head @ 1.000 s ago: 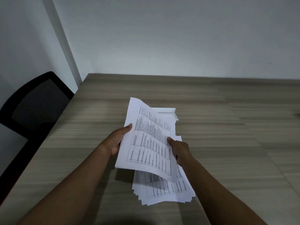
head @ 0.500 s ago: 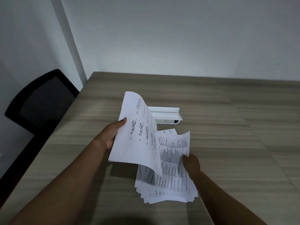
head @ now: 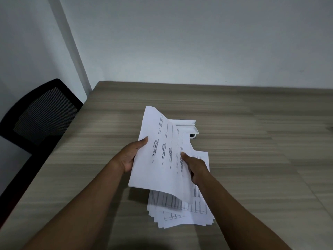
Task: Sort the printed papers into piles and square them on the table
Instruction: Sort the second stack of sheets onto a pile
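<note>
I hold a thin bundle of printed sheets (head: pixel 162 159) lifted off the wooden table (head: pixel 252 159). My left hand (head: pixel 128 156) grips its left edge, thumb on top. My right hand (head: pixel 195 167) pinches its right edge, thumb on the printed face. The top sheet shows lines of text and its lower right part bends down. Beneath it, a fanned pile of printed papers (head: pixel 182 213) with tables lies flat on the table; its edges are staggered. Most of that pile is hidden by the held sheets and my right arm.
A white oblong case (head: pixel 191 127) sits on the table just beyond the papers, partly hidden by the held sheets. A black mesh chair (head: pixel 39 116) stands at the table's left edge. A pale wall runs behind the table.
My right hand left the pile on the table and came up to the right edge of the held sheets. The bundle has tilted flatter, and its printed face shows.
</note>
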Demonstrator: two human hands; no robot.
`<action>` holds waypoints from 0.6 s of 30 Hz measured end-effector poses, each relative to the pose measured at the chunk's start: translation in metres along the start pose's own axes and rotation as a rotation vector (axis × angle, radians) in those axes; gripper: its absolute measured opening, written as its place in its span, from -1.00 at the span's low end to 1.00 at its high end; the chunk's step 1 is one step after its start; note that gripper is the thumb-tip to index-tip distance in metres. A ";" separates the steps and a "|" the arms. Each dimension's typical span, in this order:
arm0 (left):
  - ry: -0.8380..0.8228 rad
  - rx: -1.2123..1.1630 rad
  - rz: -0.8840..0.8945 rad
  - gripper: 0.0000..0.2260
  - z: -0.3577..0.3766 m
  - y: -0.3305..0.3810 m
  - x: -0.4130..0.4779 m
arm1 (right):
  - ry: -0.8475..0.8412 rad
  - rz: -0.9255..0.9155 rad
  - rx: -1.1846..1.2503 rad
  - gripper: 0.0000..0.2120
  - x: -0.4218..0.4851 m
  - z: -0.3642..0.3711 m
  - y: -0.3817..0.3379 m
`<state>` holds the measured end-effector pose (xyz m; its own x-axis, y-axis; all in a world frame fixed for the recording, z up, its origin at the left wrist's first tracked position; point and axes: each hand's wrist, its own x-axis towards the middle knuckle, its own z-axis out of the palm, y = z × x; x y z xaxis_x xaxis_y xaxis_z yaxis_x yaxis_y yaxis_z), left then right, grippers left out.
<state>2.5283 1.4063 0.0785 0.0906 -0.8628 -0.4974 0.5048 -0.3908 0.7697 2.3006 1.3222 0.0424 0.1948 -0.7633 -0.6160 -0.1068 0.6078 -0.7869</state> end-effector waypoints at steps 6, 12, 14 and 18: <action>0.025 -0.006 -0.001 -0.55 -0.012 0.000 0.000 | 0.055 -0.058 -0.108 -0.69 0.005 -0.009 0.003; 0.064 -0.021 0.029 -0.64 -0.022 0.008 -0.002 | 0.192 -0.127 -0.364 -0.80 0.023 -0.034 0.029; 0.069 -0.009 0.027 -0.61 -0.027 0.009 -0.002 | 0.204 -0.073 -0.397 -0.82 0.027 -0.041 0.041; 0.058 -0.027 0.029 -0.61 -0.030 0.010 -0.001 | 0.243 -0.055 -0.463 -0.77 0.027 -0.050 0.055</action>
<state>2.5587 1.4131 0.0746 0.1549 -0.8530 -0.4983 0.5242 -0.3566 0.7733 2.2510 1.3237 -0.0192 -0.0136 -0.8534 -0.5211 -0.5330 0.4471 -0.7183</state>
